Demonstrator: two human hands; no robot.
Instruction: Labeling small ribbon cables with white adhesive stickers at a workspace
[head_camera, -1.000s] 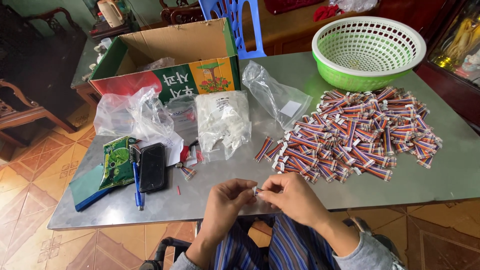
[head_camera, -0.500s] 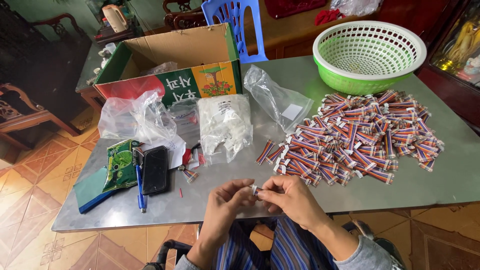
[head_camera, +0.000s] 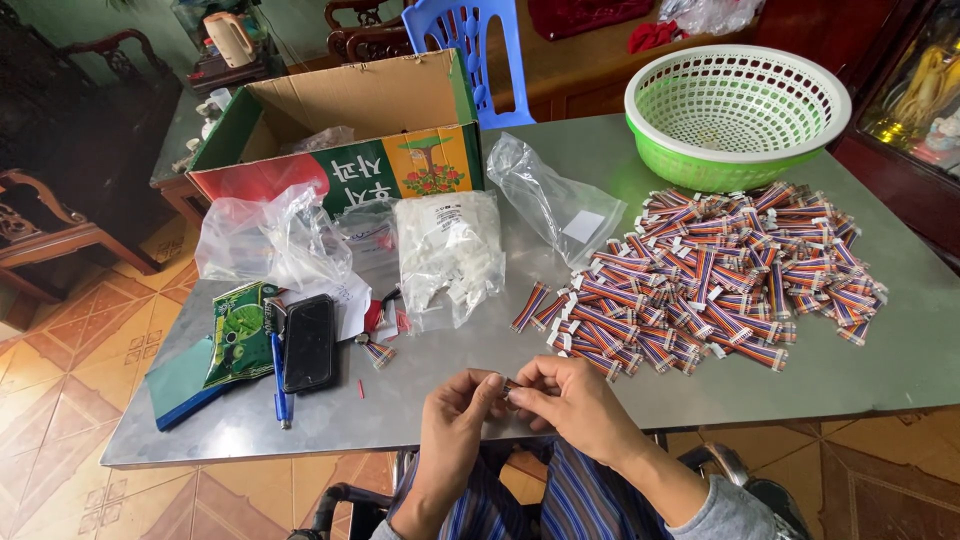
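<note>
A grey metal desk (head_camera: 900, 350) stands on an orange tile floor (head_camera: 60, 400). Far off sit a green basket (head_camera: 735, 115) and a cardboard box (head_camera: 350, 130). A big pile of striped wire pieces (head_camera: 720, 275) lies on the right. At the near edge, the left hand (head_camera: 455, 420) and right hand (head_camera: 570, 400) meet, bent inward. Both grips pinch one small wire piece (head_camera: 508, 386) between fingertips, just above the desk edge.
</note>
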